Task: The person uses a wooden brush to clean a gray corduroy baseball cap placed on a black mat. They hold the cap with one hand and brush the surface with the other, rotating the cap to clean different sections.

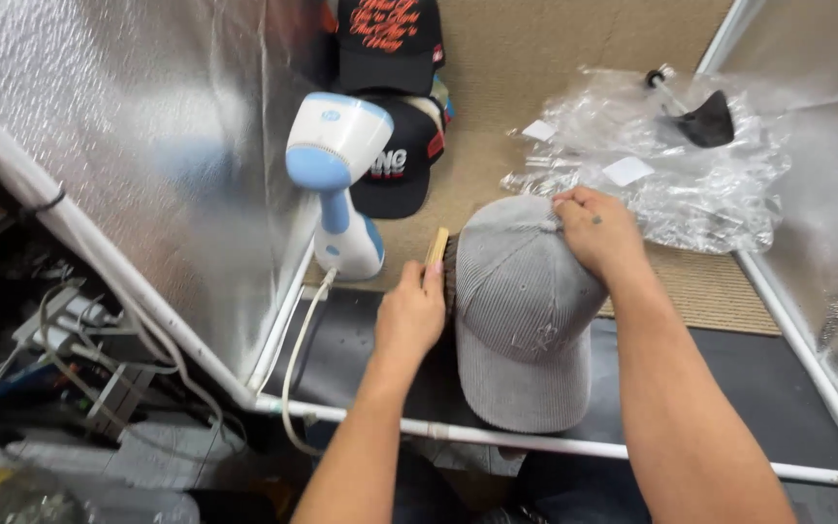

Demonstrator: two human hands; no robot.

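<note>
You are gripping a wooden brush (pixel 436 248) in your left hand (pixel 409 315), working the grey cap (pixel 521 311) at its nine o'clock side; your right hand (pixel 598 233) is pinching its crown. Brushing looks underway; the steamer (pixel 337 180) is standing idle at ten o'clock.

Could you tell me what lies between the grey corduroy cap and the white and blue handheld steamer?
In the head view, the left hand holding a wooden brush.

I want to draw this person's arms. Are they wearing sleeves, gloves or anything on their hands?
No sleeves or gloves show: both forearms are bare up to the picture's edge. The left hand wears nothing. The right hand has one small dark mark on its back. No watch or rings show.
</note>
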